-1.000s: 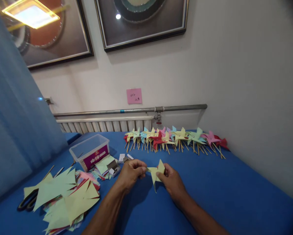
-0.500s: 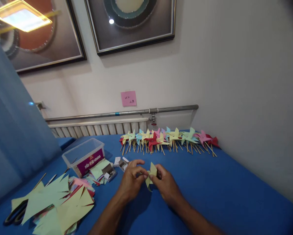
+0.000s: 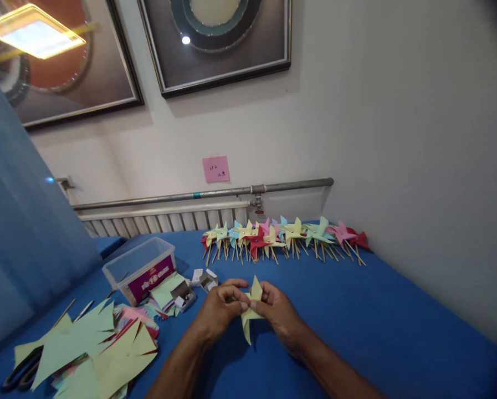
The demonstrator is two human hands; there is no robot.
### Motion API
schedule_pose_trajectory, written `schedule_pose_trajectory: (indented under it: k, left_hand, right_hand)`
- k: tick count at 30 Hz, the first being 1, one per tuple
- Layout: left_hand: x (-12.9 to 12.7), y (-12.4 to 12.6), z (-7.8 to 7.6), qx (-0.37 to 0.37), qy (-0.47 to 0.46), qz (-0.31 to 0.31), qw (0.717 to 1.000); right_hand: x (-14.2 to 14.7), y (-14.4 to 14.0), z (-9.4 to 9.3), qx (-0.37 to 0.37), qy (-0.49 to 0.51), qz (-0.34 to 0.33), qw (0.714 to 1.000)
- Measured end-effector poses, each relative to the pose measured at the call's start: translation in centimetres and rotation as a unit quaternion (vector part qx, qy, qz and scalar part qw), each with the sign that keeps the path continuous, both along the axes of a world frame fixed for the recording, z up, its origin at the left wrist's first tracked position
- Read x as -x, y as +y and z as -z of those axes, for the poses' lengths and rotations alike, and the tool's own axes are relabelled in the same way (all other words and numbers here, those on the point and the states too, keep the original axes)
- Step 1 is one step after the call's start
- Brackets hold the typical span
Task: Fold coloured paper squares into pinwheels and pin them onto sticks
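A pale yellow paper pinwheel [image 3: 248, 317] is held over the blue table, its folded blades pointing up, down and to the sides. My left hand [image 3: 221, 307] pinches it from the left, thumb and fingers closed near its centre. From the right, my right hand [image 3: 279, 313] grips the same pinwheel, with the thumb pressed close to the middle and the fingers behind. The fingertips hide the centre, so whether a pin is there cannot be made out. Just left of my left hand lie small open boxes [image 3: 183, 295] with tiny items inside.
Finished pinwheels [image 3: 256, 241] on sticks line the table's back edge. At left stand a clear plastic bin [image 3: 139, 266] and a heap of cut paper sheets [image 3: 123, 354], with scissors [image 3: 21, 370] partly under it. A radiator pipe [image 3: 215, 194] runs along the wall behind.
The pinwheel has turned to face me more, and its lower blade now hangs further down. My left fingers have come in closer to its centre. The view has shifted slightly.
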State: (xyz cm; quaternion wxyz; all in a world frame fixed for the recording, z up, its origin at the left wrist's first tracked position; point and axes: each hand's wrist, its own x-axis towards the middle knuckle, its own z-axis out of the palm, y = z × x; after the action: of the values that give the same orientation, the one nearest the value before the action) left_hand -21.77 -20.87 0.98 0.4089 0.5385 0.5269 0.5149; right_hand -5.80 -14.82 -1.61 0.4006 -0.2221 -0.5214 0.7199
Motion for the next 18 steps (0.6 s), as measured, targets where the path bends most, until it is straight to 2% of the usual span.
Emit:
schedule_pose_trajectory:
  k: [5,12,18]
  left_hand:
    - [0.04,0.04,0.28,0.007,-0.036,0.014,0.999]
    - [-0.41,-0.15,-0.17,-0.026,0.054,-0.012,0.998]
    - [-0.69,-0.34,-0.42,-0.037,0.133,-0.021,0.99]
  right_hand:
    - [-0.04,-0.03,0.2,0.022,0.019,-0.008,1.0]
    - [-0.15,0.3,0.69,0.019,0.034,-0.013,0.999]
    - [-0.17,0.7,0.68,-0.021,-0.02,0.007,1.0]
